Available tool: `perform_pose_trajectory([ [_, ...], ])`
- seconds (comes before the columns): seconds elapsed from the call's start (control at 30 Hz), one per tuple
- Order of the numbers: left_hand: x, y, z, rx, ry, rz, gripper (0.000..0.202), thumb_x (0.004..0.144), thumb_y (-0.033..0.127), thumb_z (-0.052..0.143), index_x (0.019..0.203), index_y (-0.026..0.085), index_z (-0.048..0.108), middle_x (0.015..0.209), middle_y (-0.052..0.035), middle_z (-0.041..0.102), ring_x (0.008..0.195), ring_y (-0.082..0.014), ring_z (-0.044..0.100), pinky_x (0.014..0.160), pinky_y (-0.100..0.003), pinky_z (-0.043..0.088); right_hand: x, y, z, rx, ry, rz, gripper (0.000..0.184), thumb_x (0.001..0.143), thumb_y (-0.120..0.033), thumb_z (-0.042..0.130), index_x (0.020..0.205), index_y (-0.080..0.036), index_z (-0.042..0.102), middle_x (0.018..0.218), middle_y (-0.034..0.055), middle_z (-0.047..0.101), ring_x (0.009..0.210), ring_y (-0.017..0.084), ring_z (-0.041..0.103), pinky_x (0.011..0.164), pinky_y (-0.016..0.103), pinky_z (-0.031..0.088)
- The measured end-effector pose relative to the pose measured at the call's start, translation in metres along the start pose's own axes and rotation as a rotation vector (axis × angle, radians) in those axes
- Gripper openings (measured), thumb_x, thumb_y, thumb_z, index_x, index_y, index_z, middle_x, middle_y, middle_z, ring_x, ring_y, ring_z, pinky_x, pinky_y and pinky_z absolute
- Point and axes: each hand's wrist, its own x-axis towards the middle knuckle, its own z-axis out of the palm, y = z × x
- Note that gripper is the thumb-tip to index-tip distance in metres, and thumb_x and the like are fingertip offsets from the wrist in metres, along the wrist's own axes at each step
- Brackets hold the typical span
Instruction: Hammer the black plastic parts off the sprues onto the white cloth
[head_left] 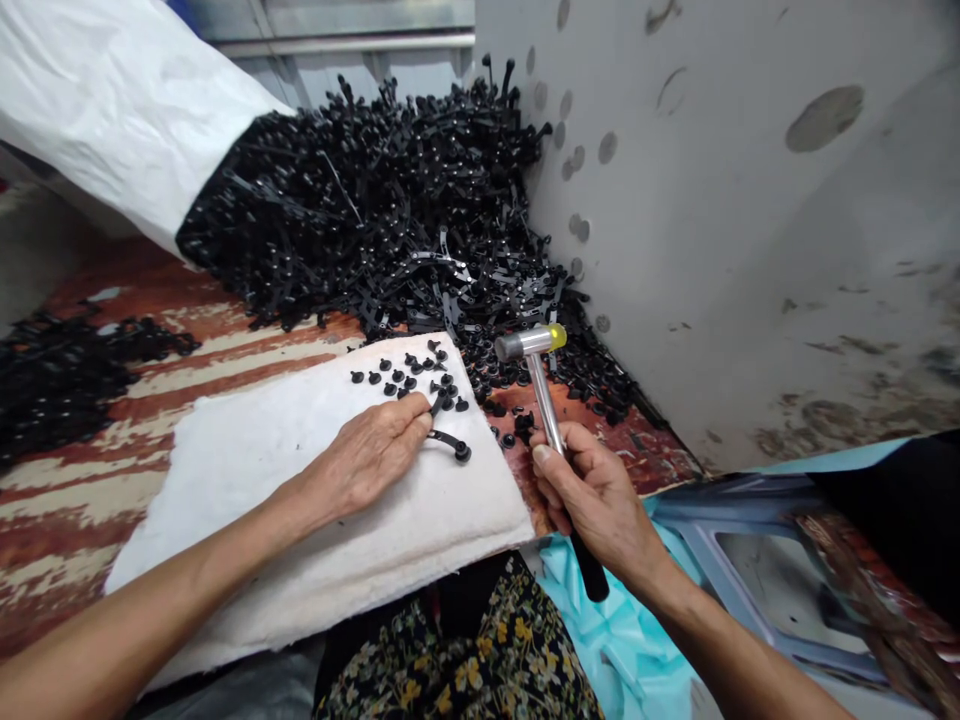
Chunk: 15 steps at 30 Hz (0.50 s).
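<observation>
My left hand (382,448) is closed over the white pad, its fingertips pinching a black plastic strip (448,440) with a round knob at its end. Part of that strip is hidden under the fingers. Several small black knobs (397,377) stand and lie on the white pad (285,430) just beyond these fingers. In my right hand (592,480) is a small mallet (546,395), its head raised beside the pad's right edge. The mallet has a silver shaft, a black grip, and one grey and one yellow face.
A big heap of black strips (375,210) spills from a white sack (135,110) at the back. Another dark pile (67,380) lies at the left on the worn red tabletop (187,350). A stained grey panel (735,230) stands at the right, with turquoise sheeting (630,640) below it.
</observation>
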Motion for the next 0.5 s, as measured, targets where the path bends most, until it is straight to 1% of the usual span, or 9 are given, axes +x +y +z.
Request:
perform_pose_trajectory([
  [0.2, -0.0020, 0.0002, -0.0010, 0.014, -0.002, 0.026, 0.033, 0.096, 0.046, 0.032, 0.072, 0.023, 0.035, 0.065, 0.0041, 0.041, 0.060, -0.0141, 0.040, 0.059, -0.030, 0.030, -0.0005, -0.0026, -0.0005, -0.010, -0.028, 0.020, 0.022, 0.091, -0.045, 0.054, 0.089, -0.023, 0.054, 0.051, -0.0101, 0.040, 0.039, 0.009, 0.032, 0.037, 0.023, 0.027],
  [0.5, 0.0015, 0.0042, -0.0022, 0.009, -0.012, -0.018, 0.033, 0.093, 0.046, 0.032, 0.070, 0.023, 0.035, 0.065, 0.0034, 0.041, 0.060, -0.0145, 0.039, 0.058, -0.030, 0.030, -0.0017, 0.0014, -0.0017, -0.005, -0.039, 0.018, 0.020, 0.093, -0.043, 0.052, 0.092, -0.023, 0.054, 0.050, -0.0108, 0.038, 0.038, 0.009, 0.030, 0.036, 0.023, 0.025],
])
